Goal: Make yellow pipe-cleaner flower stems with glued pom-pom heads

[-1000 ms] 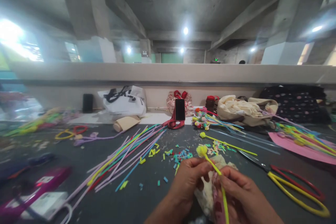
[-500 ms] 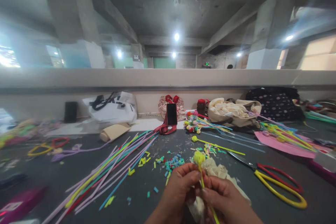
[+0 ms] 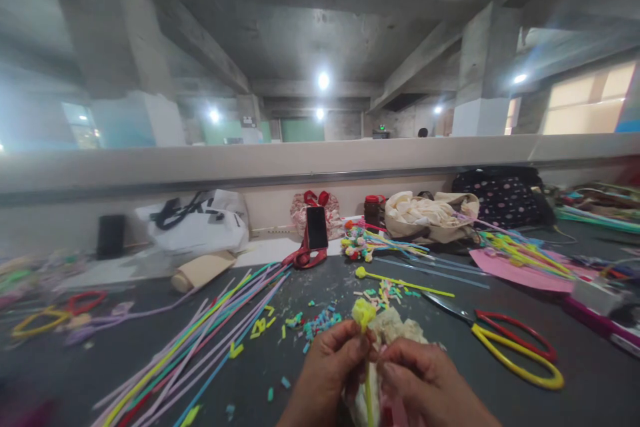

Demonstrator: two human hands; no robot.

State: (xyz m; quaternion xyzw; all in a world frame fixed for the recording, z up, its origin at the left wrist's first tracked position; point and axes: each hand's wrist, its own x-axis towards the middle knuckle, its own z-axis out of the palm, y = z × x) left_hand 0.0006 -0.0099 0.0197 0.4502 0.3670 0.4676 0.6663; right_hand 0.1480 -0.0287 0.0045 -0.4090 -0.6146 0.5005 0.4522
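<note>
My left hand (image 3: 333,363) pinches a yellow pipe-cleaner flower (image 3: 363,313) just below its rounded head. The head points up, and the yellow stem hangs down between my two hands. Close beside the stem, my right hand (image 3: 425,373) has thumb and forefinger pressed together; whatever lies between them is too small or hidden to tell. Behind my fingers is a crumpled cream cloth (image 3: 397,327), partly covered by them. A similar yellow pipe-cleaner flower (image 3: 407,281) lies on the dark table past my hands.
Scissors (image 3: 515,340) with red and yellow handles lie at right. Long coloured pipe cleaners (image 3: 195,340) spread to the left, with cut bits (image 3: 323,323) near the middle. A phone (image 3: 317,228), a bunch of small flowers (image 3: 360,240) and bags (image 3: 200,220) stand farther back.
My right fingers have come off the yellow stem and sit slightly to its right. The stem hangs straighter. The whole view has shifted a little to the right.
</note>
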